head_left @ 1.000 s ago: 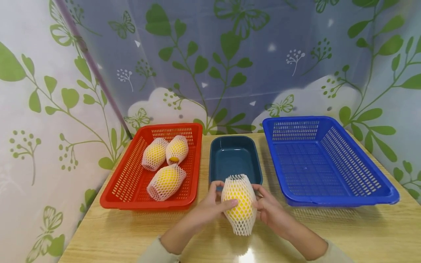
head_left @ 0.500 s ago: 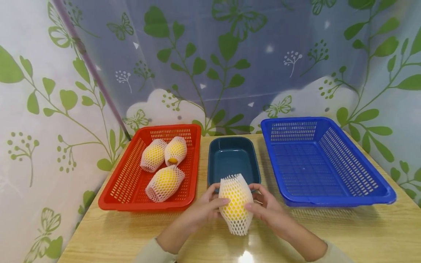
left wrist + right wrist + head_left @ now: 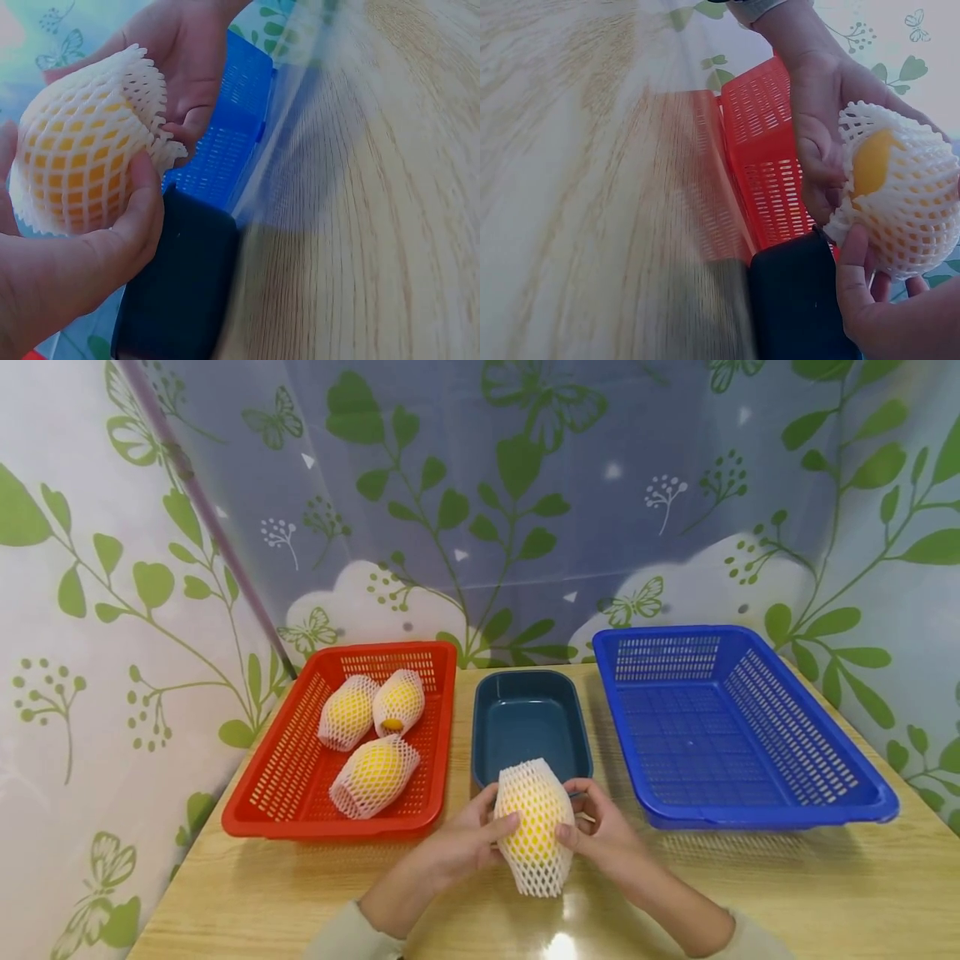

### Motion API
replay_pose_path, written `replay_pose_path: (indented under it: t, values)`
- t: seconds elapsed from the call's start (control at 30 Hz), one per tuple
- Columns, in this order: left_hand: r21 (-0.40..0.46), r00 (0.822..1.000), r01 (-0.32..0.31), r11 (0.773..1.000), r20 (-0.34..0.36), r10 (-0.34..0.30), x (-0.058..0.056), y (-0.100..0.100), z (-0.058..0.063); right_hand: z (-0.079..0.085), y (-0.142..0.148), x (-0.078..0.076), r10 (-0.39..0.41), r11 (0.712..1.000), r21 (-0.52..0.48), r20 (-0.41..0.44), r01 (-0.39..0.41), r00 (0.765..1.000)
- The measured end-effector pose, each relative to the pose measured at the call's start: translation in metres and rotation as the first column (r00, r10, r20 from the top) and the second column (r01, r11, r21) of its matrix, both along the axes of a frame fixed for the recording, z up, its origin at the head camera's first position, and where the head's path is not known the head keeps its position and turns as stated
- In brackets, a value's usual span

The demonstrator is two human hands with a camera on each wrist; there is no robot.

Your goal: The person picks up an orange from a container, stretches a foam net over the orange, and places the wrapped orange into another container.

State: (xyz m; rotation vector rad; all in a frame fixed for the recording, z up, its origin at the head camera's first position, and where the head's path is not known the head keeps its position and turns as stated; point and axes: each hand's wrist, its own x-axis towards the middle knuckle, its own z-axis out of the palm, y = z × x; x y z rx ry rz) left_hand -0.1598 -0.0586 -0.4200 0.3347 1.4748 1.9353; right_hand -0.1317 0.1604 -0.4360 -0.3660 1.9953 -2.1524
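Observation:
A yellow fruit, apparently a mango (image 3: 534, 822), is wrapped in a white foam net sleeve and held above the near edge of the dark teal tray (image 3: 491, 727). My left hand (image 3: 459, 845) grips its left side, thumb on the front of the net. From the right, my right hand (image 3: 617, 842) pinches the net with its thumb and curled fingers. The right wrist view shows bare yellow skin on the mango (image 3: 871, 163) at the open end of the sleeve. Three similar netted mangoes (image 3: 351, 713) lie in the red basket (image 3: 438, 760) to the left.
To the right of the tray stands a blue slotted basket (image 3: 757, 817) with nothing in it. Wooden table (image 3: 750, 885) surface lies in front of the containers. A leaf-patterned cloth (image 3: 420, 527) hangs behind and at the sides.
The netted mango has shifted slightly left and its sleeve has turned a little. The right thumb has come round onto the front of the net. The view has shifted slightly.

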Motion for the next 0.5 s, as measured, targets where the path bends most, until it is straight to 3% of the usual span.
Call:
replay_pose_path:
  t: [0.3, 0.5]
  values:
    - [-0.064, 0.999, -0.036, 0.997, -0.041, 0.034, 0.006, 0.009, 0.008, 0.001, -0.005, 0.001, -0.011, 1.0, -0.024, -0.088, 0.008, 0.996]
    - [-0.056, 0.991, -0.112, 0.992, -0.075, 0.107, 0.011, 0.013, 0.017, 0.006, -0.009, -0.002, -0.012, 0.999, -0.032, -0.119, 0.008, 0.993]
